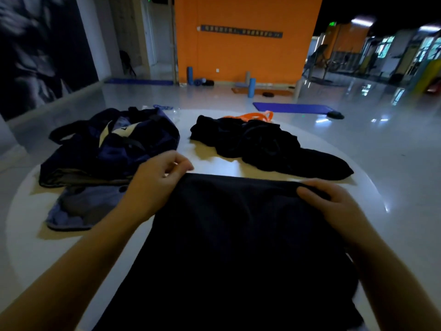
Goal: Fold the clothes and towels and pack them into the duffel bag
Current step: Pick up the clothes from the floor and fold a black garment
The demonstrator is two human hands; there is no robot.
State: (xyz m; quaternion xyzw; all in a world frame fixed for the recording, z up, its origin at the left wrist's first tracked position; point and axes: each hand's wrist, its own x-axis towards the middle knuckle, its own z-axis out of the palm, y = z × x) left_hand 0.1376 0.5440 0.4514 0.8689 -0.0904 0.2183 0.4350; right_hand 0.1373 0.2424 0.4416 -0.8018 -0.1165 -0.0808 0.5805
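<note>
Two hands work one dark garment (238,247). The left hand (155,185) pinches the far left corner between thumb and curled fingers; the right hand (334,204) grips the far right corner, fingers curled over the edge. The garment lies flat between the forearms, running from the hands back to the near edge of the table (71,247).

One navy duffel bag (112,144) sits open at the far left, just beyond the left hand. One blue-grey towel (81,209) lies below it, partly under the bag. One heap of black clothes (269,146) sits far right, with one orange strap (253,115) behind it.

The table is white, round and glossy. Beyond it are a shiny grey floor, one orange wall (245,56) and two blue mats (291,107).
</note>
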